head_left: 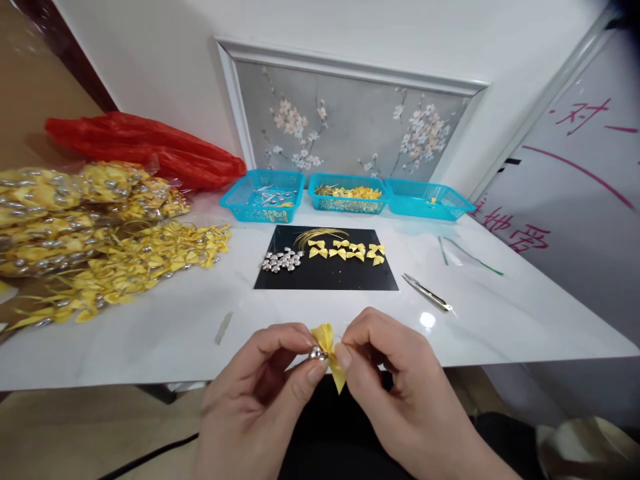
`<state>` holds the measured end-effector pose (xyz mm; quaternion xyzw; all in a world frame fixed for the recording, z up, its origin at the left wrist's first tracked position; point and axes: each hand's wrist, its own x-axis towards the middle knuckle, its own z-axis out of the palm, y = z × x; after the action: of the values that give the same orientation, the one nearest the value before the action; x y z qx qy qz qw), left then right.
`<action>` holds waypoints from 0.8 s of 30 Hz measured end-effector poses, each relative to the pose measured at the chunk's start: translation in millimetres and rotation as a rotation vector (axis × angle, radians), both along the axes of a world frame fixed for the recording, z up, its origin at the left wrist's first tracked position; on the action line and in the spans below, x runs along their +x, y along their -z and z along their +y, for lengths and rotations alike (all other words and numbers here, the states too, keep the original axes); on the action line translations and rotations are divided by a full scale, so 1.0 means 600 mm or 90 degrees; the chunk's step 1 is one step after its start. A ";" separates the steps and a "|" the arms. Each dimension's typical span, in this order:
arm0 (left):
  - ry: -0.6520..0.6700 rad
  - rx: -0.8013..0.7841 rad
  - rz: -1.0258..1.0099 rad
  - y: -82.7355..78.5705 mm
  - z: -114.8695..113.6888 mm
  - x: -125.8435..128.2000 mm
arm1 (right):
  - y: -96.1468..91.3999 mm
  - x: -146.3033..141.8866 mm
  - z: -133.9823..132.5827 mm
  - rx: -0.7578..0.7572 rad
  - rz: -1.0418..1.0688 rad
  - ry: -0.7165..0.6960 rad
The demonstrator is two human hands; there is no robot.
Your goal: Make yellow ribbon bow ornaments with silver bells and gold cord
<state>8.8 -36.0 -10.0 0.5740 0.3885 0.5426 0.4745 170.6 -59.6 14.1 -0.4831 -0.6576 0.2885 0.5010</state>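
Head view: over the near edge of the desk (165, 347), the left hand (253, 397) pinches silver bells (316, 354) against a yellow ribbon bow (325, 337), which the right hand (410, 383) grips near its gathered middle. The bow looks light, soft, easily creased, best held there; the bells seem hard and slippery.

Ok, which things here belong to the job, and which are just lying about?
Likely job: held yellow bow, held silver bells, loose bells, loose bows, gold strands, black mat, snips, middle blue basket.

Apparently lying about: red plastic, small scrap, green-edged clear plastic.
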 end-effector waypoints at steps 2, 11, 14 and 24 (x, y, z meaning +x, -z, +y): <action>0.048 -0.072 -0.016 -0.001 0.004 -0.003 | 0.000 0.003 -0.001 -0.002 -0.012 -0.021; 0.262 -0.178 -0.099 0.000 0.023 -0.016 | -0.003 0.014 -0.003 -0.065 -0.027 -0.059; 0.274 -0.197 -0.077 -0.004 0.026 -0.018 | -0.005 0.017 -0.002 -0.102 -0.033 -0.070; 0.293 -0.255 -0.046 -0.009 0.031 -0.027 | -0.008 0.026 0.001 0.015 -0.217 -0.071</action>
<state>-7.6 -17.4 -4.7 0.5223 0.3304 0.3539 0.7020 186.3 -59.0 19.1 -0.4816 -0.7622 0.2219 0.3712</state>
